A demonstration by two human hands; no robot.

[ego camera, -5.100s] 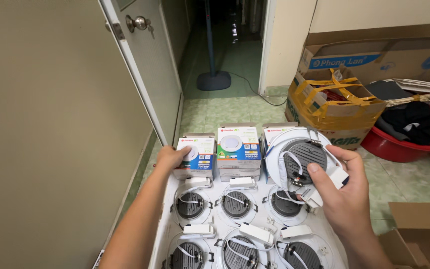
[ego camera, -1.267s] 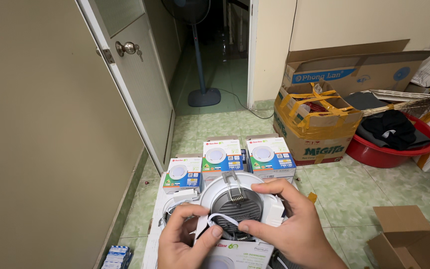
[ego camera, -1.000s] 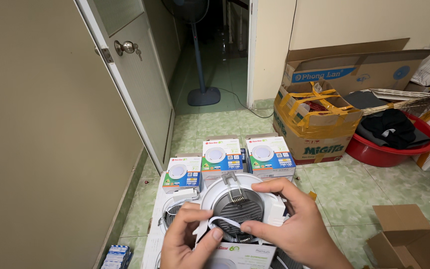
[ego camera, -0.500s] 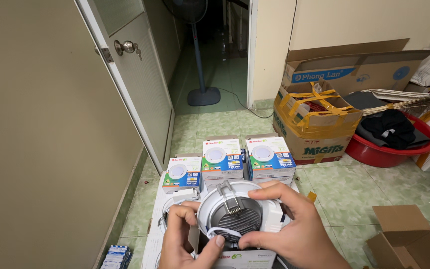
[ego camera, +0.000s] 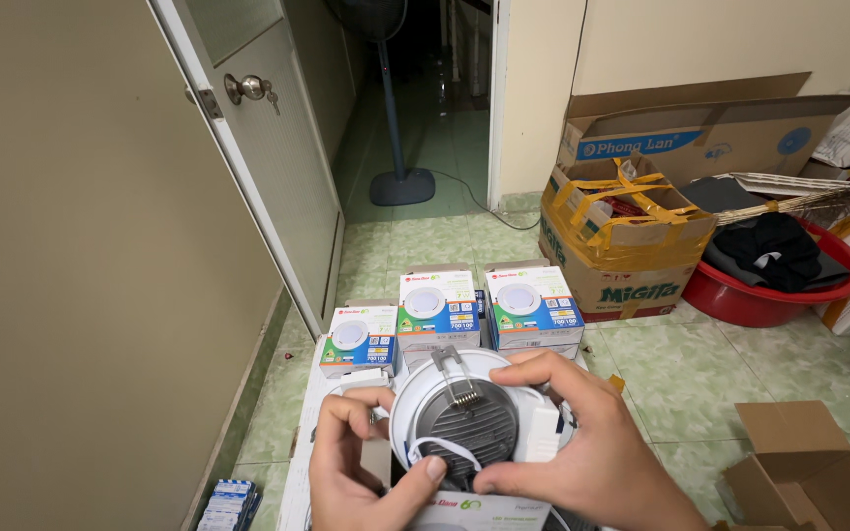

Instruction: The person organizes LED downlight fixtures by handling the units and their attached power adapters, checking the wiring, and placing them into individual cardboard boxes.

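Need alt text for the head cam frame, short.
Two bare hands, left hand and right hand, hold a round white recessed light fixture, its ribbed grey back facing up, over an open box. Three small printed boxes stand behind on the green tiled floor, beside an open door.

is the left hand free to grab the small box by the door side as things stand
Probably not right away. The left hand is busy gripping the round downlight together with the right hand. The small box stands just beyond, with nothing between, so it looks reachable once the hand lets go.
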